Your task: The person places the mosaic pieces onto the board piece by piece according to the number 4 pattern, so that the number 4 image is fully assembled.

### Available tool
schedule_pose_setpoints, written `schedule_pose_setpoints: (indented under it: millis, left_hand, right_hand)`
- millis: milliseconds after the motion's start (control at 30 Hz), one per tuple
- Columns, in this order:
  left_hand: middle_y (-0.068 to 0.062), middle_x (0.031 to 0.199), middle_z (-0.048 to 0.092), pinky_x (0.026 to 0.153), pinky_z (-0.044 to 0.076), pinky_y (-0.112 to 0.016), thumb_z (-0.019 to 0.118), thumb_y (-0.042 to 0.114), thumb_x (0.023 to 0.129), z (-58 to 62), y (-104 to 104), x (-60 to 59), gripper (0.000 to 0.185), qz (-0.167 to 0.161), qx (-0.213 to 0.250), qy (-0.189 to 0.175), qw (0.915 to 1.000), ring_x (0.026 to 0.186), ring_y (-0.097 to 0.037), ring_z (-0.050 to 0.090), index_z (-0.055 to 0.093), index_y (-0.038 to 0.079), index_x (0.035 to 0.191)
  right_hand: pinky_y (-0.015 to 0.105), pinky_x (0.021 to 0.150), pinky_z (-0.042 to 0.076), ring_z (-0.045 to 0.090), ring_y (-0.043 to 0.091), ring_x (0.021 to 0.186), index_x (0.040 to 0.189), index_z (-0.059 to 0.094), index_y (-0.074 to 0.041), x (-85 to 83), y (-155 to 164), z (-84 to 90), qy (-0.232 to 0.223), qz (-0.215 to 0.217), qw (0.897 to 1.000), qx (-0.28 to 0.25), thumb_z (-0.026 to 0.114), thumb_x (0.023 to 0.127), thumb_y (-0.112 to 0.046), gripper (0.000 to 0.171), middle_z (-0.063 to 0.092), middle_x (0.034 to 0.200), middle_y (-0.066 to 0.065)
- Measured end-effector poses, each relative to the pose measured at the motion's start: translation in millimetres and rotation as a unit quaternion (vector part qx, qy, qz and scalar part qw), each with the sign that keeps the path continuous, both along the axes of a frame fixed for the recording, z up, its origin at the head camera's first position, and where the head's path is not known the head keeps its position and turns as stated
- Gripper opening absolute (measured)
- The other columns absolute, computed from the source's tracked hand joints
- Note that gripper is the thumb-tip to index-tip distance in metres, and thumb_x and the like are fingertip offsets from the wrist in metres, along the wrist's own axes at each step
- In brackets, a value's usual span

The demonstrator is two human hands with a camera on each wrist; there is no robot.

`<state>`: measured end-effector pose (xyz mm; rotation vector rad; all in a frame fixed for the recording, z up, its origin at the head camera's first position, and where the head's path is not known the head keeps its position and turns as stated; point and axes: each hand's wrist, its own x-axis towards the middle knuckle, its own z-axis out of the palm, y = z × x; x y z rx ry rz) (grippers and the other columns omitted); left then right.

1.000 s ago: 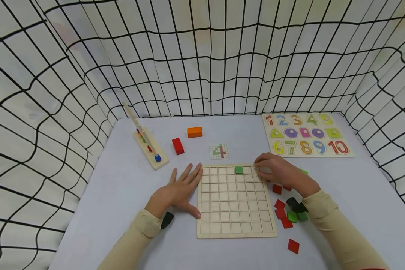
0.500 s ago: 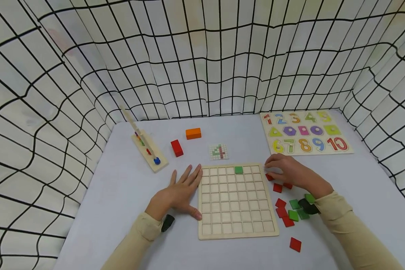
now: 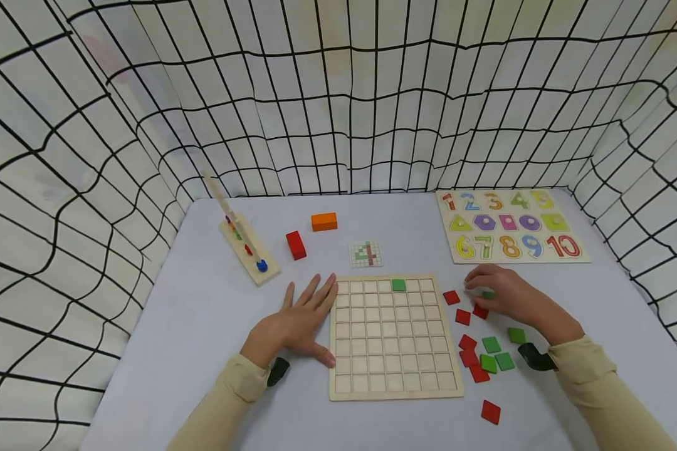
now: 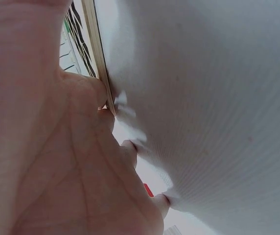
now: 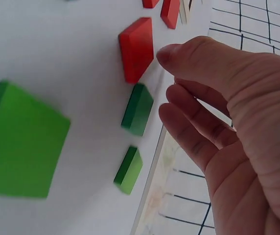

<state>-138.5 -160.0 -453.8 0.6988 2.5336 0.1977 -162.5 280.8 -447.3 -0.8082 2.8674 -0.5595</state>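
A wooden grid board (image 3: 393, 399) lies flat, one green tile (image 3: 398, 285) in its top row. My left hand (image 3: 299, 326) rests along the board's left edge, fingers spread, thumb and fingertips at the rim; the left wrist view shows its palm beside the board's edge (image 4: 100, 54). My right hand (image 3: 504, 294) hovers right of the board with fingers loosely bent and nothing between them. Closest to its fingertips in the right wrist view are a red tile (image 5: 139, 49) and a dark green tile (image 5: 139, 110). The hand partly covers these in the head view.
Loose red tiles (image 3: 467, 357) and green tiles (image 3: 491, 344) lie right of the board. Behind it are a small pattern card (image 3: 365, 254), red block (image 3: 296, 245), orange block (image 3: 324, 222), wooden stand (image 3: 259, 273) and number puzzle (image 3: 513, 225). Black netting (image 3: 346, 100) encloses the table.
My right hand has moved right, from the board's upper right corner to over the loose tiles, uncovering a red tile beside the board. The left hand stays at the board's edge.
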Motion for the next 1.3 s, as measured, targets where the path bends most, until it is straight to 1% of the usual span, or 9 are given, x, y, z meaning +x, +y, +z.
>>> schedule_pose_setpoints:
  millis: [133,333,533,700,833,1033,1300]
  left_hand:
    - [-0.005,0.183,-0.013,0.129,-0.007,-0.075,0.087,0.072,0.073,2.4,0.1,-0.5,0.146,0.001,0.000,-0.001,1.0000,0.170,-0.037,-0.012,0.001,0.010,0.174]
    - [-0.005,0.183,-0.014,0.129,-0.007,-0.075,0.087,0.072,0.073,2.1,-0.3,0.0,0.147,0.005,0.002,-0.005,1.0000,0.169,-0.037,-0.013,0.000,0.011,0.173]
    - [-0.004,0.182,-0.016,0.129,-0.009,-0.075,0.087,0.072,0.074,3.6,-0.3,-2.2,0.147,0.002,0.002,-0.006,1.0000,0.169,-0.036,-0.014,-0.002,0.010,0.173]
    - [-0.005,0.182,-0.016,0.129,-0.010,-0.075,0.087,0.072,0.074,4.8,0.3,-4.7,0.146,-0.001,0.003,-0.008,1.0000,0.169,-0.036,-0.015,-0.003,0.011,0.173]
    - [-0.005,0.182,-0.016,0.129,-0.010,-0.075,0.087,0.072,0.074,4.5,0.3,-4.2,0.147,-0.004,-0.002,-0.009,1.0000,0.169,-0.036,-0.015,-0.002,0.010,0.173]
    - [-0.005,0.182,-0.017,0.129,-0.010,-0.075,0.086,0.072,0.074,2.6,-0.6,-3.1,0.147,0.000,-0.005,-0.012,0.9999,0.169,-0.036,-0.016,-0.002,0.010,0.173]
    - [-0.004,0.182,-0.017,0.129,-0.010,-0.074,0.086,0.073,0.074,2.4,0.7,-4.1,0.147,0.000,-0.007,-0.013,0.9999,0.169,-0.035,-0.016,-0.004,0.011,0.173]
  right_hand:
    - [0.051,0.096,0.063,0.068,0.032,0.116,0.111,0.082,-0.007,3.0,10.9,-1.8,0.007,-0.009,1.000,0.004,0.089,0.086,-0.008,0.026,0.073,0.121,0.010]
    - [0.052,0.096,0.063,0.067,0.034,0.116,0.114,0.082,-0.008,6.8,23.7,-3.8,-0.009,-0.017,1.000,0.006,0.090,0.086,-0.010,0.029,0.072,0.122,0.011]
    - [0.050,0.094,0.063,0.068,0.032,0.112,0.113,0.081,-0.008,8.2,28.1,-4.3,-0.009,-0.022,1.000,0.006,0.088,0.086,-0.005,0.027,0.074,0.118,0.010]
    - [0.048,0.093,0.063,0.068,0.028,0.108,0.110,0.082,-0.009,8.2,27.9,-4.4,0.005,-0.014,1.000,0.006,0.088,0.086,-0.003,0.025,0.074,0.114,0.006]
    - [0.047,0.092,0.064,0.068,0.026,0.108,0.109,0.082,-0.010,7.6,26.1,-3.0,0.018,-0.005,1.000,0.001,0.089,0.085,-0.004,0.026,0.074,0.114,0.005]
    - [0.043,0.088,0.065,0.068,0.022,0.104,0.108,0.082,-0.010,4.0,17.9,2.6,0.046,0.022,0.999,-0.015,0.091,0.083,-0.004,0.027,0.073,0.112,0.003]
    - [0.044,0.089,0.065,0.069,0.024,0.104,0.108,0.082,-0.009,0.0,3.4,9.0,0.023,0.041,0.999,-0.024,0.088,0.085,-0.001,0.024,0.073,0.114,0.005]
